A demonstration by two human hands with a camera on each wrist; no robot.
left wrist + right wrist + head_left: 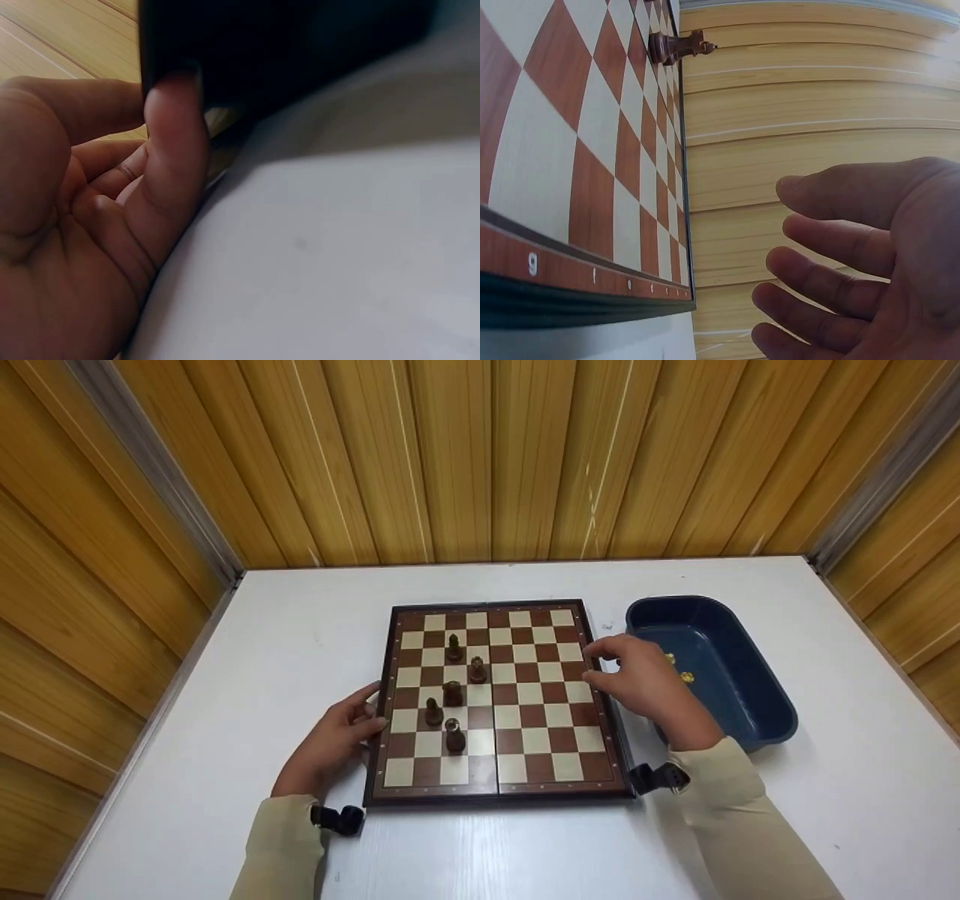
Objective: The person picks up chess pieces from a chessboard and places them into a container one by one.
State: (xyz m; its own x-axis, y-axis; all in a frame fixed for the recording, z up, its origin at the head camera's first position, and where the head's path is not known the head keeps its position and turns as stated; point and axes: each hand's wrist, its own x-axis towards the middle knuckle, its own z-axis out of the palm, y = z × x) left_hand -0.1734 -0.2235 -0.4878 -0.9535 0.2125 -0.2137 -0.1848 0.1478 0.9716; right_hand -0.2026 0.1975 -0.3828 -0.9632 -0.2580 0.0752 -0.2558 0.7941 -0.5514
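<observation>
A folding chessboard [555,697] lies on the white table, several dark chess pieces standing on its left half. Among these are a knight [452,694] and a piece with a crown-like top [454,735]. My left hand [334,742] is at the board's left edge; in the left wrist view its thumb [176,127] touches the dark side of the board. My right hand [637,675] hovers by the right edge with thumb and fingers spread and nothing between them. In the right wrist view its fingertips [787,262] are apart from the board.
A dark blue plastic basin [772,690] stands to the right of the board, partly behind the right forearm. Small yellow items [687,677] lie inside it. A wood-patterned wall [487,465] rises behind the table, with similar panels at both sides.
</observation>
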